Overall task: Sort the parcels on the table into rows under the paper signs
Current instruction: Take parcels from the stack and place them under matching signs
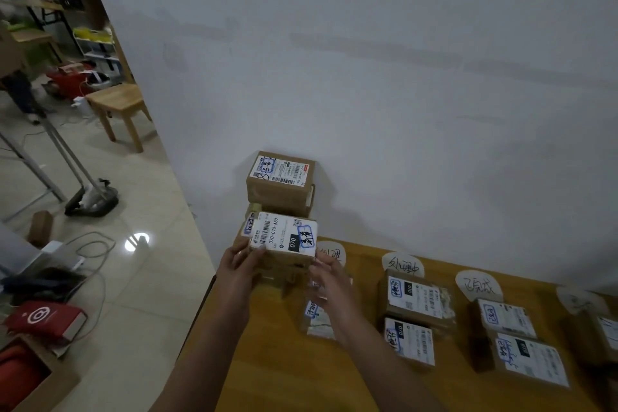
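Note:
Both my hands hold a brown parcel (284,237) with a white shipping label at the table's far left corner. My left hand (239,264) grips its left side, and my right hand (329,281) grips its right side. Behind it a stack of parcels (281,184) stands against the wall. Round paper signs (403,266) lie along the wall edge of the wooden table (284,378). Under the second sign two labelled parcels (414,304) form a row. Under the third sign (478,288) two more parcels (521,338) lie. A flat parcel (317,318) sits partly hidden under my right wrist.
A white wall (401,77) rises right behind the table. Another parcel (598,331) lies at the far right edge of view. On the floor to the left are cables, a red box (46,318), a stand base (93,201) and a wooden stool (117,107).

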